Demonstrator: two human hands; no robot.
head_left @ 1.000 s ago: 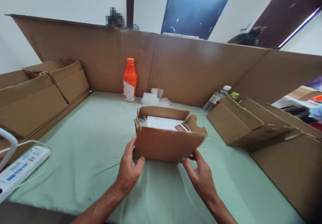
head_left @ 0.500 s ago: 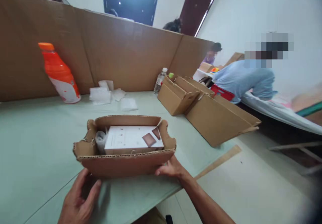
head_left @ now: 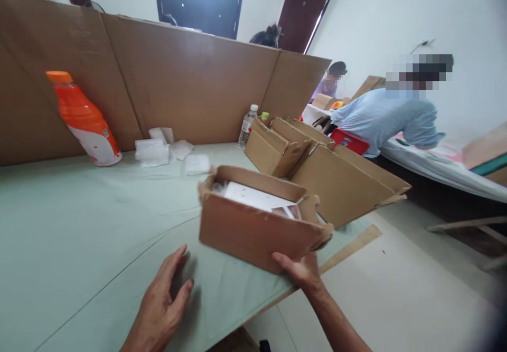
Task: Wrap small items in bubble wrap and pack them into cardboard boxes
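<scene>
One open cardboard box (head_left: pixel 245 233) is just beyond the right hand (head_left: pixel 303 272), which grips the box's lower right end, thumb on the near wall, fingers mostly hidden. A white carton (head_left: pixel 253 198) lies inside. Left of that grip, the left hand (head_left: pixel 163 295) stands clear, thumb and fingers spread, holding nothing

Plain brown is noted on the open rectangular cardboard box (head_left: pixel 253 241). The flat white carton (head_left: pixel 253 197) inside is printed brown at one end. The tall orange plastic bottle (head_left: pixel 81 113) is covered white lower down. Pale green is recorded for the cloth table covering (head_left: pixel 79 230).
</scene>
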